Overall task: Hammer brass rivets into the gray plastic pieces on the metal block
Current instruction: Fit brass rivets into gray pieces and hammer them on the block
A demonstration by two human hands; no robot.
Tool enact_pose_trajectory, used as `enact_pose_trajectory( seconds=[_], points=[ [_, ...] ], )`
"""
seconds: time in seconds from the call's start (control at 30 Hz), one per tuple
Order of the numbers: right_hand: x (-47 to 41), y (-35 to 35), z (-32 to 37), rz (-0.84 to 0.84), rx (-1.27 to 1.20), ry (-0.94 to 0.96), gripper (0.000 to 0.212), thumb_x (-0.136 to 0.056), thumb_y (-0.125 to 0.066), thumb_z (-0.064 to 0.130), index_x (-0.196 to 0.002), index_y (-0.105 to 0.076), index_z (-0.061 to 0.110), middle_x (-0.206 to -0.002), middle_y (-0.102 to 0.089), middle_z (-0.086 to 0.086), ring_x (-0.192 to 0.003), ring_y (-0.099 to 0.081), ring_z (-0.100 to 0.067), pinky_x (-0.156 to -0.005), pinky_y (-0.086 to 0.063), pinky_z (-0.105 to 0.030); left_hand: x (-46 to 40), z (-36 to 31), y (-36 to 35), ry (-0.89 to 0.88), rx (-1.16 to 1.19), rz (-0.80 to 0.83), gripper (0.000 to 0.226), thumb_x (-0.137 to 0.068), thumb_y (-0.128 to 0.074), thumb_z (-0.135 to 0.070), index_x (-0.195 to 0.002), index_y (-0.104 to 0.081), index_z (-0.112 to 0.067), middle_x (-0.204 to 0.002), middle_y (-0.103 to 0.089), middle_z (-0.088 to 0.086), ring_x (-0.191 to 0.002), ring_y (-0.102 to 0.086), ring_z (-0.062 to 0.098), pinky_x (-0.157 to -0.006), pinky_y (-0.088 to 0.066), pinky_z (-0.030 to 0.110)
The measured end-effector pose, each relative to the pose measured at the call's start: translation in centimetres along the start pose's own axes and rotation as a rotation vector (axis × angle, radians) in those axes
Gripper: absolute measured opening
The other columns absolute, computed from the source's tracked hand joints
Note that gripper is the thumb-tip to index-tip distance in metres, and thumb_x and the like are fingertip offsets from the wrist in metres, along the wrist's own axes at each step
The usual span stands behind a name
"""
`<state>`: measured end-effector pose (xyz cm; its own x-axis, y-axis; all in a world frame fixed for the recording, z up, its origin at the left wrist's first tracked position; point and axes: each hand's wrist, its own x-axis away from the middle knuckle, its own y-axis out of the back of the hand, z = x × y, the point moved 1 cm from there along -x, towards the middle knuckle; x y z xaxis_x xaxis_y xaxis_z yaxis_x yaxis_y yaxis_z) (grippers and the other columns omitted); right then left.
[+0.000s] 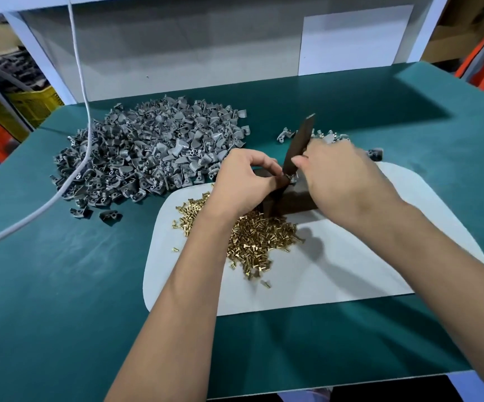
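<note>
Brass rivets (pixel 252 236) below, left hand (pixel 243 181) pinching gray piece (pixel 288 178) apparently, right hand (pixel 339 175) grip grasping metal bar (pixel 300 143).

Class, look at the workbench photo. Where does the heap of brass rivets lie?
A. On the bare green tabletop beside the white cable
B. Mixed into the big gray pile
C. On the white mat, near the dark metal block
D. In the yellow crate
C: the brass rivets lie heaped on the white mat, just in front of the metal block.

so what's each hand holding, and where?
Right hand grips the dark flat metal bar at mid-length; left hand pinches a small gray plastic piece on the block.
</note>
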<state>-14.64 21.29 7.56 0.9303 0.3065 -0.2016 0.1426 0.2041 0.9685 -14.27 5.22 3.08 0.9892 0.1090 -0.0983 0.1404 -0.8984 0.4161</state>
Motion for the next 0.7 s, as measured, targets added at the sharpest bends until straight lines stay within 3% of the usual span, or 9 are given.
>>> enact_pose_trajectory(
  seconds=[0.03, 0.1, 0.2, 0.3, 0.37, 0.47, 0.53, 0.6, 0.7],
  points=[
    [-0.1, 0.3, -0.2, 0.055, 0.002, 0.014, 0.023, -0.108, -0.039, 0.034, -0.090, -0.046, 0.021, -0.094, -0.062, -0.018, -0.083, -0.055, -0.040, -0.069, -0.038, -0.040, 0.0, 0.0, 0.0, 0.001, 0.000, 0.005, 0.010, -0.078, -0.086, -0.005, -0.079, -0.079, -0.012, -0.104, -0.076, 0.003, -0.105, -0.070, 0.011, -0.103, -0.054, 0.038],
    [-0.7, 1.3, -0.7, 0.025, 0.030, 0.024, 0.030, -0.107, -0.043, 0.039, -0.081, -0.043, 0.025, -0.078, -0.055, -0.013, -0.067, -0.047, -0.036, -0.067, -0.037, -0.039, 0.1, -0.1, 0.0, 0.003, -0.015, 0.001, 0.010, -0.078, -0.087, -0.009, -0.077, -0.079, -0.014, -0.103, -0.076, 0.000, -0.103, -0.070, 0.008, -0.102, -0.053, 0.036],
    [-0.4, 1.5, -0.6, -0.255, -0.083, -0.029, 0.025, -0.106, -0.038, 0.038, -0.090, -0.049, 0.023, -0.067, -0.041, -0.007, -0.063, -0.036, -0.035, -0.062, -0.037, -0.039, -0.1, 0.1, 0.0, -0.005, -0.043, -0.005, 0.010, -0.078, -0.087, -0.013, -0.076, -0.078, -0.017, -0.101, -0.076, -0.005, -0.100, -0.070, 0.004, -0.101, -0.052, 0.031],
    [-0.2, -0.2, -0.1, -0.005, 0.031, 0.031, 0.031, -0.108, -0.028, 0.033, -0.100, -0.054, 0.019, -0.096, -0.062, -0.016, -0.079, -0.049, -0.037, -0.067, -0.037, -0.040, -0.2, 0.2, 0.0, -0.018, -0.030, -0.006, 0.011, -0.078, -0.086, -0.008, -0.077, -0.078, -0.015, -0.100, -0.077, 0.000, -0.101, -0.071, 0.009, -0.101, -0.054, 0.035],
    [-0.5, 0.1, -0.6, 0.062, 0.043, 0.040, 0.026, -0.109, -0.038, 0.037, -0.091, -0.051, 0.023, -0.091, -0.061, -0.014, -0.079, -0.053, -0.037, -0.068, -0.036, -0.039, -0.1, 0.1, 0.0, -0.014, -0.025, -0.004, 0.011, -0.078, -0.087, -0.008, -0.077, -0.078, -0.014, -0.100, -0.077, 0.001, -0.101, -0.072, 0.011, -0.100, -0.055, 0.036],
    [-0.9, 1.5, -1.1, -0.141, -0.056, -0.009, 0.029, -0.105, -0.045, 0.042, -0.082, -0.046, 0.024, -0.066, -0.040, -0.004, -0.055, -0.035, -0.027, -0.063, -0.035, -0.037, -0.1, 0.1, 0.0, -0.003, -0.027, -0.002, 0.009, -0.078, -0.087, -0.011, -0.078, -0.078, -0.014, -0.100, -0.076, -0.003, -0.100, -0.071, 0.006, -0.099, -0.054, 0.030],
    [-0.6, 1.3, -0.9, -0.316, -0.127, -0.043, 0.032, -0.105, -0.037, 0.045, -0.092, -0.052, 0.020, -0.068, -0.041, -0.006, -0.058, -0.035, -0.033, -0.061, -0.034, -0.038, -0.2, 0.2, 0.0, -0.007, -0.033, -0.003, 0.011, -0.078, -0.087, -0.011, -0.076, -0.078, -0.016, -0.100, -0.076, -0.004, -0.101, -0.070, 0.005, -0.096, -0.053, 0.025],
    [-0.5, 0.3, -0.5, -0.127, -0.009, 0.036, 0.044, -0.104, -0.024, 0.045, -0.103, -0.058, 0.017, -0.085, -0.058, -0.014, -0.069, -0.044, -0.037, -0.063, -0.036, -0.040, -0.2, 0.2, 0.1, -0.024, -0.034, -0.004, 0.012, -0.078, -0.087, -0.009, -0.076, -0.077, -0.016, -0.100, -0.076, 0.000, -0.101, -0.071, 0.007, -0.096, -0.053, 0.025],
    [-0.8, -0.2, -0.9, 0.036, 0.120, 0.158, 0.027, -0.109, -0.039, 0.030, -0.103, -0.062, 0.019, -0.097, -0.063, -0.013, -0.087, -0.057, -0.039, -0.068, -0.039, -0.038, -0.1, 0.2, 0.0, -0.023, -0.012, 0.006, 0.011, -0.078, -0.086, -0.007, -0.078, -0.078, -0.014, -0.103, -0.076, 0.004, -0.104, -0.071, 0.008, -0.101, -0.055, 0.033]
  ],
)
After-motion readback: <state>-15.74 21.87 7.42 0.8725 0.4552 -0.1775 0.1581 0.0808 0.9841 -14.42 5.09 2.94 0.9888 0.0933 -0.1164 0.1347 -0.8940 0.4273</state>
